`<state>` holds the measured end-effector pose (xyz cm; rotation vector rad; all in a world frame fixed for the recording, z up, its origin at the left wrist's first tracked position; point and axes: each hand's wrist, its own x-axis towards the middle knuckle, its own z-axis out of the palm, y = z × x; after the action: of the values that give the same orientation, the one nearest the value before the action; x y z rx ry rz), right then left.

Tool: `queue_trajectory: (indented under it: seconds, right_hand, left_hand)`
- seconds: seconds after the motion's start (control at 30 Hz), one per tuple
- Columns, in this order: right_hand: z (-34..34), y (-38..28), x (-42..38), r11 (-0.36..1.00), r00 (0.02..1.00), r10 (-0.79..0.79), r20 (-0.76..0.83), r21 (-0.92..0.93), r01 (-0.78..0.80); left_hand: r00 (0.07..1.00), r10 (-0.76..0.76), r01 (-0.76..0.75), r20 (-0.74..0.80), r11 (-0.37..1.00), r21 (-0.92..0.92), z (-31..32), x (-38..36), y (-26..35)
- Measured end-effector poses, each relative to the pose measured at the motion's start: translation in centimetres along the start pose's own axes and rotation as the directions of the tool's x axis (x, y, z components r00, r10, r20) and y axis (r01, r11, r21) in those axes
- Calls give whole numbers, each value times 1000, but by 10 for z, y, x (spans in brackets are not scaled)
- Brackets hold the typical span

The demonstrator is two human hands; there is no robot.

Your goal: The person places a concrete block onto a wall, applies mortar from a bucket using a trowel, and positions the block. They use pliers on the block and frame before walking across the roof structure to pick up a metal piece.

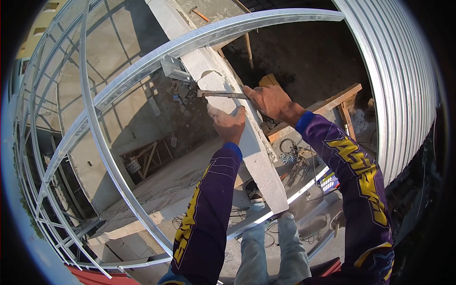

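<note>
The bar-like tool [222, 94] is at twelve o'clock, over the concrete beam [266, 175], its end gripped by the right hand [271, 101] — the left hand [228, 122], whose grip I cannot tell, should brace clear of it.

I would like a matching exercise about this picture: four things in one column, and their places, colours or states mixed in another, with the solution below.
Things
1. Right hand
2. Left hand
3. Sleeves
4. Ribbed metal sheet

Descriptions
A. Purple with yellow lettering
B. Closed on one end of a narrow tool
C. Silvery, along the right side of the picture
D. At the pale beam, just below the tool in the picture

Right pairs: 1-B, 2-D, 3-A, 4-C
</note>
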<state>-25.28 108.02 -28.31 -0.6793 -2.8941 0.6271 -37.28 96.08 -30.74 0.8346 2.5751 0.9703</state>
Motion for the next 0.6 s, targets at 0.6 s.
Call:
queue_trajectory:
  seconds: [0.6]
  right_hand:
    - [9, -61, -130, -313, 504, 734, 456, 885, -346]
  left_hand:
    - [980, -160, 120, 122, 951, 286, -2, 3, 20]
